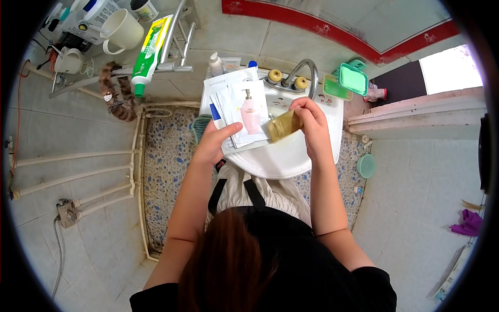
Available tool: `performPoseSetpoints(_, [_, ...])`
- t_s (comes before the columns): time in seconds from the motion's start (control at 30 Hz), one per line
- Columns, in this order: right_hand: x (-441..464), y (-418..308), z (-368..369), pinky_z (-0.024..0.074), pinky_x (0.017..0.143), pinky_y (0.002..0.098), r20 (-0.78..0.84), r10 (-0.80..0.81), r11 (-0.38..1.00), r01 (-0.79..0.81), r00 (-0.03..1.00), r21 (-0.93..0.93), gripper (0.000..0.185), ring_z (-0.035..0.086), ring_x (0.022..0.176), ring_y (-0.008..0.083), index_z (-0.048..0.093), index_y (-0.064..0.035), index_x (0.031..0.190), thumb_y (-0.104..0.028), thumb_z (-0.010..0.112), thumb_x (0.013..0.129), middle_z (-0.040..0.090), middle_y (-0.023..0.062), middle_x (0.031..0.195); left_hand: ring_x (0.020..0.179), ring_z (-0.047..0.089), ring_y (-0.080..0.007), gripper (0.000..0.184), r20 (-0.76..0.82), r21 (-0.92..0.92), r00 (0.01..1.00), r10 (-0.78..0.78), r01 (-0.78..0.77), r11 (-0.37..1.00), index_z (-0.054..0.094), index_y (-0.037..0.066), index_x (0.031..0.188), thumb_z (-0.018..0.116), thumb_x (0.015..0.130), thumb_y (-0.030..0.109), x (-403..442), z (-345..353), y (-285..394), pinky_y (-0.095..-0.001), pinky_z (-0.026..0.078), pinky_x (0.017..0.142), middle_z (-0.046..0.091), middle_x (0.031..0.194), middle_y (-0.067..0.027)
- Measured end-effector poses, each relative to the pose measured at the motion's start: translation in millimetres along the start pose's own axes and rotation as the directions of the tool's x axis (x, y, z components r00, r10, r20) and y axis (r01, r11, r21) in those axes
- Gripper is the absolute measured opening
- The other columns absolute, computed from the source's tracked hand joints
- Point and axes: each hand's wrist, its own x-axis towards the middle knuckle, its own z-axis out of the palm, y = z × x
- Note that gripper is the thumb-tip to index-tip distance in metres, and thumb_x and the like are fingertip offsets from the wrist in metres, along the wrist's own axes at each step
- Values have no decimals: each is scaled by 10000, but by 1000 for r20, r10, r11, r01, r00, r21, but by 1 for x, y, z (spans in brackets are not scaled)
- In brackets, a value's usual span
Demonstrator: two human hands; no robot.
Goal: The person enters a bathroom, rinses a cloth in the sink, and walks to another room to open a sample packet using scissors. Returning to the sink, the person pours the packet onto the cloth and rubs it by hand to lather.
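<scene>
Several flat packets (pixel 250 115) were gripped by the left hand (pixel 213 144) over the sink (pixel 299 160); the right hand's (pixel 314 125) fingers pinched a gold sachet (pixel 284 126). Judged light, bendable, slippery; edges suited holding.

Single head cam, one view. Looks from above the person's head, pitched steeply down, facing forward over the sink (pixel 265 167). Very wide lens: curved edges, black rounded corners. Hair (pixel 223 262) is nearest, bottom centre; hands (pixel 312 125) sit mid-frame, farther off. Floor (pixel 169 171) shows below, seen from above. Side walls (pixel 400 203) lean outward at both flanks; red border (pixel 322 29) crosses the top.
</scene>
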Motion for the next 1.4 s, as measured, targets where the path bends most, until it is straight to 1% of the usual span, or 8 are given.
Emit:
performPoseSetpoints(0.17, [5,17,7,331,553,184,-20,20,986,-23,1000,-166,103,417,625,34,570,-57,834,-151,534,859,479,-39,699,1032,555,-196,527,-21,72,1000,-8,9,997,439,8,1229,668,754,23,-2,5,-2,-333,464,861,562,1143,-101])
performPoseSetpoints(0.3, [-1,17,24,384,554,231,-33,-28,897,11,999,-443,238,456,635,75,570,-28,833,-238,673,788,501,1,693,1026,558,-190,524,14,124,1000,7,-8,992,446,11,1226,676,757,38,-4,3,-6,-326,458,866,562,1146,-99])
performPoseSetpoints(0.5, [2,29,17,383,553,213,25,109,947,-96,994,-307,192,452,618,60,564,-35,833,-187,673,792,518,-13,710,1040,548,-188,499,-36,61,999,15,-13,998,441,9,1232,658,785,59,-10,-2,-8,-318,441,883,557,1154,-101])
performPoseSetpoints(0.73, [2,21,6,342,503,170,9,75,997,-75,997,-8,86,445,575,14,545,-49,856,-100,614,842,516,-52,676,1068,529,-194,503,-57,101,993,104,-98,990,428,-7,1239,645,789,50,-16,-5,-3,-325,431,897,545,1173,-112])
performPoseSetpoints(1.07, [-5,8,8,334,502,173,-65,10,998,-6,998,60,89,430,570,10,530,-50,890,-92,600,854,511,-58,666,1051,543,-193,490,-48,61,994,99,-96,994,434,-11,1232,643,792,46,-19,-6,0,-327,439,889,555,1159,-112])
performPoseSetpoints(1.17, [-6,4,12,340,518,171,-122,-89,994,95,989,46,92,430,588,10,519,-45,887,-92,593,860,510,-52,688,1042,549,-191,475,-42,55,996,73,-71,996,445,-13,1222,642,795,48,-18,-10,-2,-326,441,888,563,1147,-110])
performPoseSetpoints(1.3, [-5,10,22,350,536,178,-205,-289,952,257,935,-167,106,427,606,25,507,-43,880,-81,600,846,502,-40,732,1032,554,-184,452,-70,105,997,35,-28,994,454,-12,1214,633,804,51,-19,-3,-7,-314,446,877,569,1137,-101])
performPoseSetpoints(1.4, [-8,11,38,363,525,205,-158,-378,875,296,912,-383,120,446,594,50,519,-22,862,-83,614,822,498,-8,704,1018,556,-168,438,-11,63,1000,-8,8,998,457,-7,1212,623,810,50,-19,6,-12,-298,450,864,571,1128,-88])
